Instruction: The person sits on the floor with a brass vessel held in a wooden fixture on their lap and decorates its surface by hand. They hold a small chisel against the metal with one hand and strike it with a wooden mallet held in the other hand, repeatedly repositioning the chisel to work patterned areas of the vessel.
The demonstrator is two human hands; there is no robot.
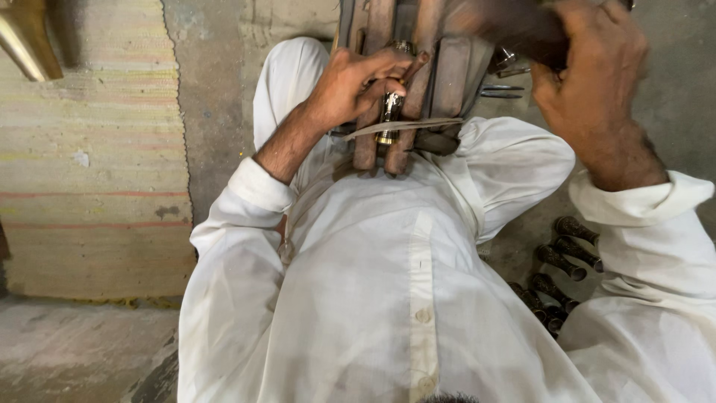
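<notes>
Seen from the head, the left hand [356,82] pinches a small metal tube [391,113] against the wooden block [418,89] just under its fingers, a stiff, light, probably slick piece best held mid-body, while the right hand [589,75] closes around a blurred dark tool [514,30].

Striped woven mat [89,164] on concrete floor [216,89]

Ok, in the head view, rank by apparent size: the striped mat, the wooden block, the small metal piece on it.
1. Striped mat, by far the largest.
2. Wooden block, partly hidden by both hands.
3. Small metal piece, under the left hand.
</notes>
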